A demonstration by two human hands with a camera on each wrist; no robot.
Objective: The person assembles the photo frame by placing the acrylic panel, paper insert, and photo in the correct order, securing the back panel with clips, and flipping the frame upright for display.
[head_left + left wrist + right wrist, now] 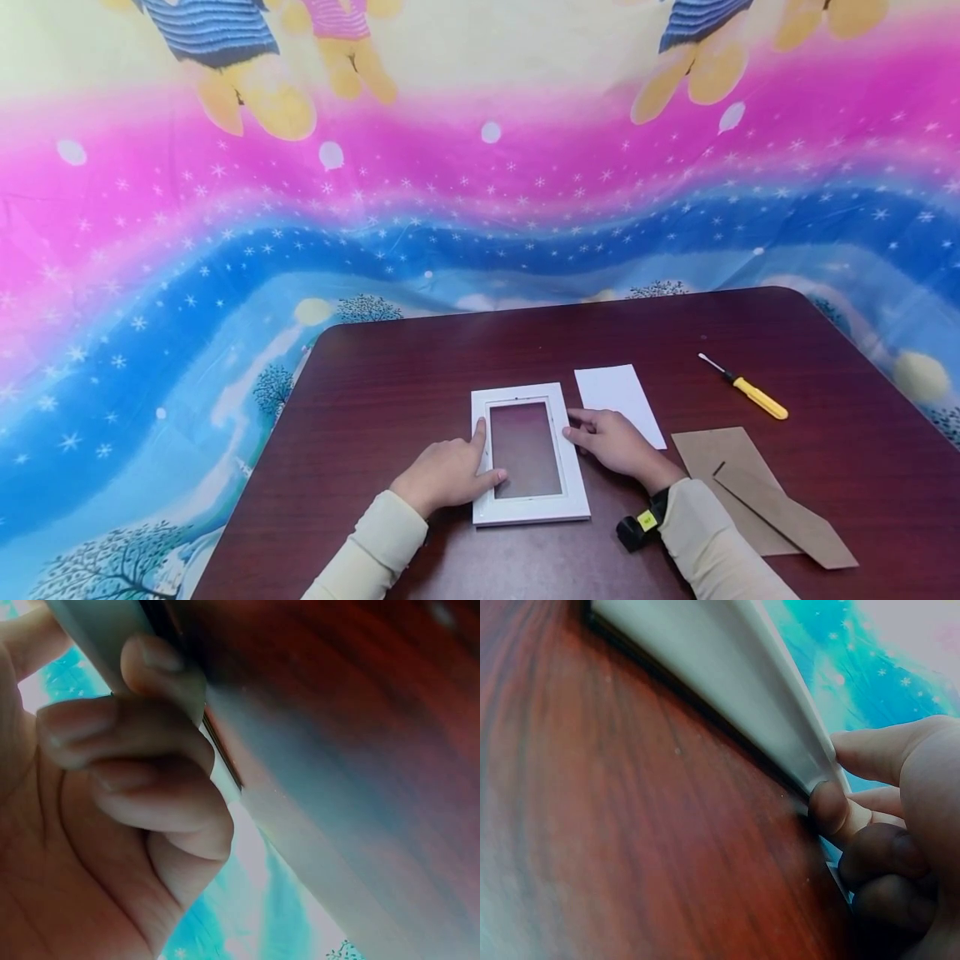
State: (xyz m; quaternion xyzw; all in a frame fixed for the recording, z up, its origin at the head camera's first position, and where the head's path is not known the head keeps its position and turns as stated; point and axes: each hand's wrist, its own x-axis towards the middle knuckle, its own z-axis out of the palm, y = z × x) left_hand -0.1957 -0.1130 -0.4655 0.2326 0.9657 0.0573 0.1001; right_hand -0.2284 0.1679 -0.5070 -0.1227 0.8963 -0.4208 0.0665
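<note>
A white rectangular picture frame lies on the table in front of me, its long sides pointing away. Small dark marks dot the inner edge round its glossy, see-through window. My left hand grips the left side, with index finger and thumb over the top face; in the left wrist view the other fingers curl in at the frame's edge. On the opposite side my right hand pinches the right edge between thumb and fingers. The right wrist view has those fingertips at the white side wall.
A white card lies just beyond my right hand. Further right is a yellow-handled screwdriver. A brown backing board with its stand leg lies beside my right forearm. The dark red table ends at a patterned curtain.
</note>
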